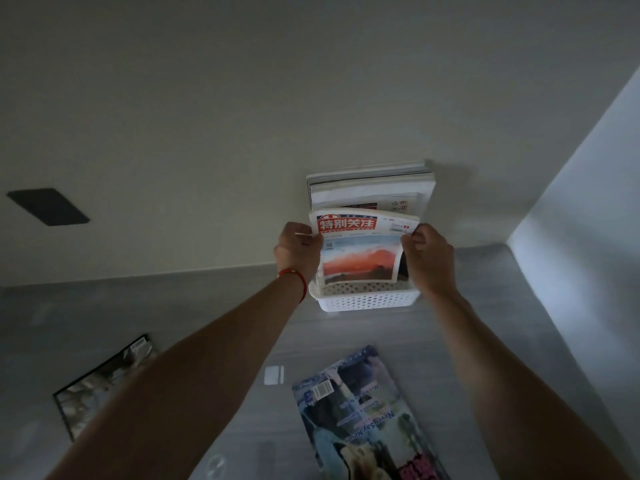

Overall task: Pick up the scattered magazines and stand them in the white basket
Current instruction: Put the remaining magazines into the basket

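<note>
Head view shows left hand point(298, 251) and right hand point(428, 258) pinching the red-titled magazine's point(362, 249) side edges, white basket point(367, 301) just below them.

Head camera, looking forward-down along arms, wide view.

Red-titled magazine point(362, 247) stands upright in white basket point(367, 301), apparently before others.

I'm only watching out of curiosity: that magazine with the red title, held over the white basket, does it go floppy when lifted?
Probably floppy: the magazine with the red title already bows between the left hand and right hand pinching its edges. It looks thin, so likely light. In the white basket it may slump unless it leans on the magazines standing behind.
</note>
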